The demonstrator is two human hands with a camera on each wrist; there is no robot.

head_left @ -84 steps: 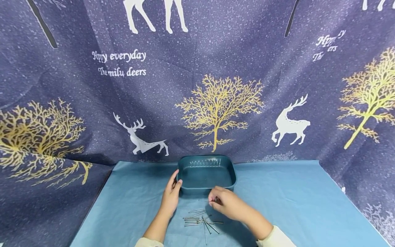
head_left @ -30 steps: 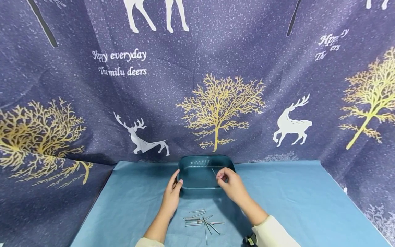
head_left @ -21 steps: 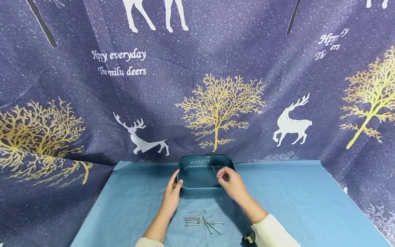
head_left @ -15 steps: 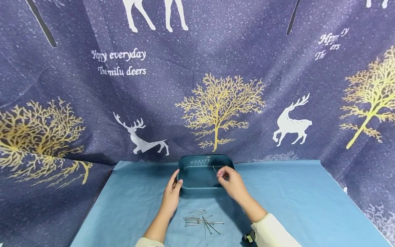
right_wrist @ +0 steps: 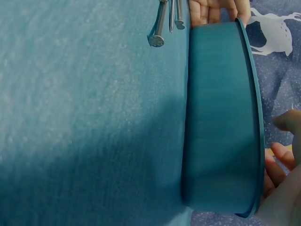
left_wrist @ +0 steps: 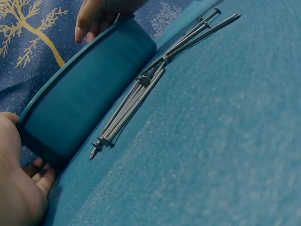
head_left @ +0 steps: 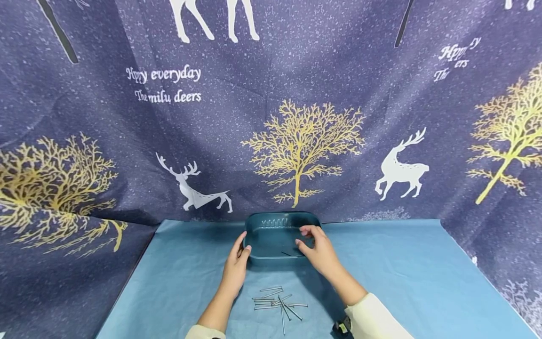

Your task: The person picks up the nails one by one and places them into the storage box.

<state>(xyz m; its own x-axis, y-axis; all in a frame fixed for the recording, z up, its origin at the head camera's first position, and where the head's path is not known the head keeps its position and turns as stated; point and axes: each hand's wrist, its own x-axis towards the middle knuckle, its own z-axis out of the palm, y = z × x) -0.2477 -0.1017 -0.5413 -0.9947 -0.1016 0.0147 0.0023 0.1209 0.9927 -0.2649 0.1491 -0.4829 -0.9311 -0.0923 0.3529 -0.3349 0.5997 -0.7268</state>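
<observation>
- A dark teal tray [head_left: 279,261] stands at the back of the blue surface [head_left: 389,268], just beside the hanging cloth [head_left: 347,70]
- The left hand [head_left: 234,270] holds the tray's left end, fingers bent along its outer wall and thumb at the near corner
- The right hand [head_left: 319,254] is over the right part of the tray, thumb and forefinger spread with a wide gap between them
- A thin nail [head_left: 286,254] lies inside the tray, close to its near wall
- A loose pile of nails [head_left: 282,306] lies on the surface in front of the tray, several crossing and touching, pointing different ways
- Cream sleeves [head_left: 377,321] cover both forearms near the lower edge of the head view
</observation>
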